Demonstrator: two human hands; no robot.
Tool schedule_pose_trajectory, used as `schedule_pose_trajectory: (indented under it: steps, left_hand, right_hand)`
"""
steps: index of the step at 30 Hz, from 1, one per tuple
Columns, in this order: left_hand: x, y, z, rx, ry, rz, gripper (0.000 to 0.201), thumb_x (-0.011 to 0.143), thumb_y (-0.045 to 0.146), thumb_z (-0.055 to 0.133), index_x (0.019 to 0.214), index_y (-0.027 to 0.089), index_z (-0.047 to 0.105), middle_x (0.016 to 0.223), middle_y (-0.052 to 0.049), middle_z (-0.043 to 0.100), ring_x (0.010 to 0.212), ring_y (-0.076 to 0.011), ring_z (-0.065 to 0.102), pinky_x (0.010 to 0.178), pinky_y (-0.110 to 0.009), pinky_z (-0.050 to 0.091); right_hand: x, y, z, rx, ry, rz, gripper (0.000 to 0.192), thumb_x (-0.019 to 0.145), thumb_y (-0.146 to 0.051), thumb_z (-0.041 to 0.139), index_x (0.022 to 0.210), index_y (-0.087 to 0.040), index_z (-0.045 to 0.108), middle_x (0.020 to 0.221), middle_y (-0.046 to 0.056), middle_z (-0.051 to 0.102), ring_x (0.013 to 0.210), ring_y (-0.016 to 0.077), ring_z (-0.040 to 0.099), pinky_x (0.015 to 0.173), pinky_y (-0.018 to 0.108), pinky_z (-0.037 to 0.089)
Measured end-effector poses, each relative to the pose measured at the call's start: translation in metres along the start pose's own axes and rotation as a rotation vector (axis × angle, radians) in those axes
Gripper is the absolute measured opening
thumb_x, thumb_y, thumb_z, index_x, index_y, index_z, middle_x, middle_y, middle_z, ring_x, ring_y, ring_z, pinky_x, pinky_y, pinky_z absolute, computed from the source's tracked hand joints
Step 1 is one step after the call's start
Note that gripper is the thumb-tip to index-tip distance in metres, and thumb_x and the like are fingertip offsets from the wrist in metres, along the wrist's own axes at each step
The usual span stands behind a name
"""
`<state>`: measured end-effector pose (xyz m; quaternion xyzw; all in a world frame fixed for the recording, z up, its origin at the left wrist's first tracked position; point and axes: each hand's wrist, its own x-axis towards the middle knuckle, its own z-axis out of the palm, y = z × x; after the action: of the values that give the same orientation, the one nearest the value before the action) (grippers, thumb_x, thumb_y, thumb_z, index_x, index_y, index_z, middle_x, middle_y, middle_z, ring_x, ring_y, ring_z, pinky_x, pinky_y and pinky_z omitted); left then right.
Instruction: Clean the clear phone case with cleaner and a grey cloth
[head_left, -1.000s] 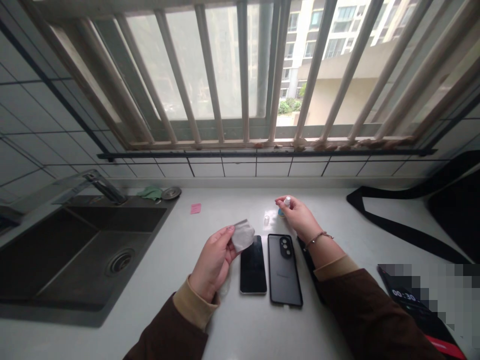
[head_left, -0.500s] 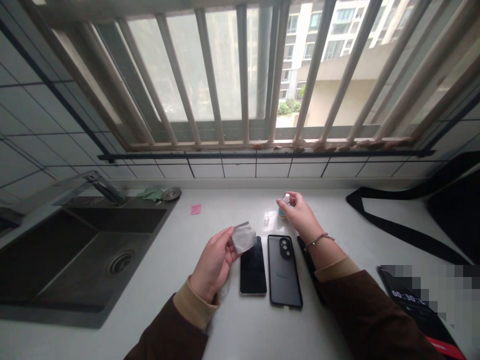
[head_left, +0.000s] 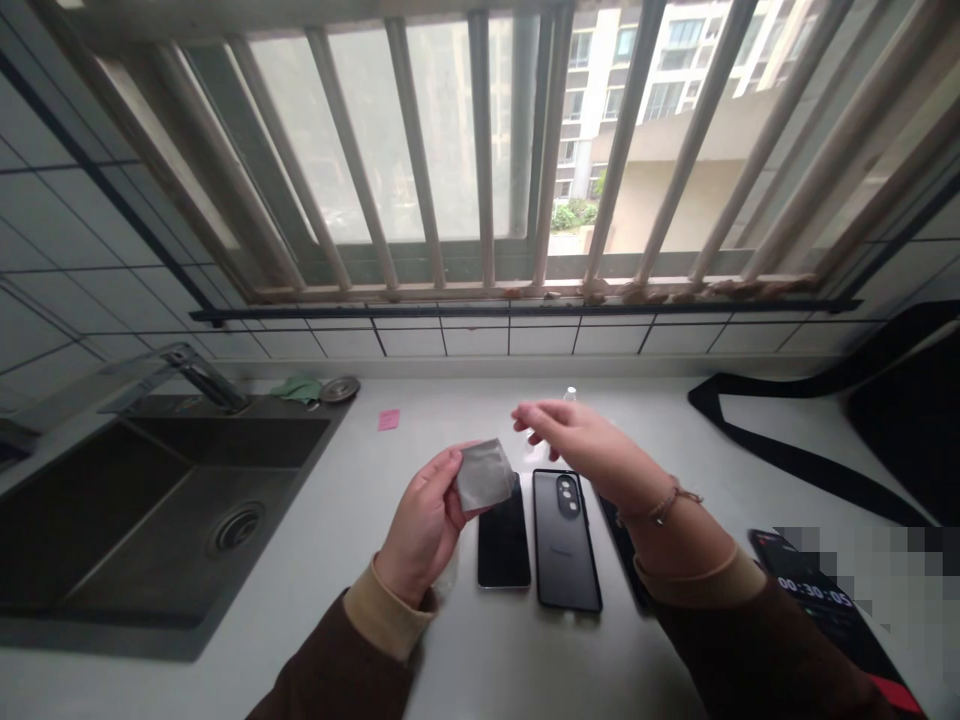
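**Grey cloth pinched in the left hand, right hand open above the phones**

Pinched between thumb and fingertips, a small grey cloth (head_left: pixel 484 474) sits in the left hand (head_left: pixel 421 525), held up just above the top end of a black phone (head_left: pixel 504 545). That phone lies screen up on the pale countertop (head_left: pixel 360 560), near its front edge and about midway along it. Just beside it, on its right, lies a phone case (head_left: pixel 565 540), back up with the camera cut-out toward the window.

The right hand (head_left: pixel 592 450) hovers over the far ends of the phone and the case, fingers spread and loose, holding nothing; a thin bracelet (head_left: pixel 660 505) circles the wrist. Behind this hand, toward the back edge of the countertop, the white tip of a small bottle (head_left: pixel 570 393) shows; the rest of it is hidden by the hand.

At the left end of the countertop a dark sink (head_left: pixel 150 500) is set in, with a tap (head_left: pixel 199 372) at its back. A green rag (head_left: pixel 300 388) and a round metal plug (head_left: pixel 339 388) lie at the sink's far right corner, and a pink slip (head_left: pixel 388 419) lies a little to their right. A black strap (head_left: pixel 787 440) runs across the right end, and another dark device (head_left: pixel 825 600) with lit digits lies at the front right corner.
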<state>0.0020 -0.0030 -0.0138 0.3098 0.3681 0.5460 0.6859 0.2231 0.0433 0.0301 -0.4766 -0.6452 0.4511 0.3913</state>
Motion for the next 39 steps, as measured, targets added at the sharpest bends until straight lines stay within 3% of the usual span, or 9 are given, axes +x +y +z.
schedule_pose_trajectory:
  steps: [3,8,10,15,20,27,30,33,39]
  left_hand:
    - [-0.001,0.002,0.003,0.032,0.014,0.023,0.04,0.093,0.039,0.076,0.124,0.013,0.074,0.117,-0.014,0.079,0.095,-0.0247,0.077,0.072,-0.03,0.064]
    - [-0.003,0.001,0.001,0.208,-0.034,0.009,0.05,0.097,0.051,0.067,0.136,0.019,0.067,0.123,-0.014,0.076,0.101,-0.0276,0.075,0.08,-0.038,0.065]
    - [-0.002,0.003,-0.003,0.48,-0.001,0.095,0.052,0.1,0.055,0.059,0.139,0.021,0.065,0.114,-0.014,0.078,0.096,-0.0275,0.075,0.084,-0.04,0.063]
    - [0.003,0.011,-0.023,1.658,0.314,0.416,0.037,0.102,0.036,0.055,0.128,0.015,0.069,0.107,-0.017,0.072,0.106,-0.0337,0.068,0.103,-0.045,0.05]
    - [0.002,0.018,-0.04,2.153,0.459,0.194,0.034,0.101,0.036,0.051,0.104,0.009,0.071,0.103,-0.022,0.068,0.1,-0.0379,0.068,0.086,-0.043,0.053]
    - [0.004,0.014,-0.056,2.193,0.255,0.079,0.036,0.104,0.027,0.044,0.093,0.01,0.073,0.097,-0.024,0.073,0.095,-0.0356,0.073,0.082,-0.039,0.05]
    - [0.007,0.013,-0.053,2.105,0.327,0.126,0.036,0.106,0.026,0.038,0.098,0.01,0.069,0.092,-0.024,0.073,0.088,-0.0349,0.074,0.076,-0.037,0.048]
    - [0.011,0.016,-0.045,1.844,0.397,0.172,0.03,0.108,0.031,0.038,0.105,0.016,0.063,0.083,-0.016,0.074,0.077,-0.0295,0.073,0.07,-0.034,0.044]
    - [0.017,0.009,-0.036,1.036,0.13,0.189,0.028,0.105,0.045,0.045,0.105,0.021,0.06,0.071,-0.002,0.072,0.058,-0.0184,0.063,0.062,-0.028,0.045]
  right_hand:
    - [-0.001,0.007,0.011,-0.023,-0.292,0.051,0.046,0.092,-0.063,0.07,0.089,-0.019,0.082,0.084,0.004,0.076,0.078,0.0202,0.066,0.066,0.028,0.047]
    - [0.0,0.006,0.024,0.224,-0.242,0.114,0.039,0.089,-0.056,0.075,0.089,-0.017,0.081,0.085,0.004,0.076,0.082,0.0178,0.068,0.079,0.028,0.052]
    - [0.001,0.003,0.024,0.362,-0.161,0.158,0.037,0.088,-0.054,0.076,0.092,-0.017,0.079,0.092,0.005,0.077,0.088,0.0181,0.07,0.084,0.029,0.054]
    - [0.004,-0.002,0.017,0.478,0.084,0.188,0.031,0.085,-0.05,0.079,0.09,-0.019,0.075,0.09,0.005,0.075,0.085,0.0171,0.07,0.08,0.028,0.057]
    - [0.003,-0.007,0.012,0.535,0.138,0.178,0.028,0.083,-0.047,0.079,0.087,-0.021,0.071,0.083,0.002,0.071,0.075,0.015,0.066,0.071,0.026,0.058]
    - [0.001,-0.01,0.012,0.453,0.149,0.208,0.03,0.083,-0.048,0.078,0.088,-0.02,0.071,0.081,0.001,0.067,0.072,0.0141,0.063,0.067,0.026,0.059]
    - [0.003,-0.006,0.012,0.429,0.15,0.233,0.027,0.086,-0.047,0.075,0.089,-0.02,0.07,0.082,0.002,0.067,0.072,0.0148,0.063,0.068,0.029,0.062]
    - [0.003,-0.005,0.014,0.443,0.143,0.251,0.023,0.088,-0.044,0.072,0.088,-0.022,0.068,0.085,0.003,0.068,0.075,0.0166,0.065,0.067,0.03,0.063]
    - [-0.001,-0.011,0.023,0.507,0.033,0.284,0.021,0.089,-0.043,0.071,0.086,-0.023,0.064,0.084,0.003,0.066,0.078,0.0179,0.065,0.067,0.031,0.063]
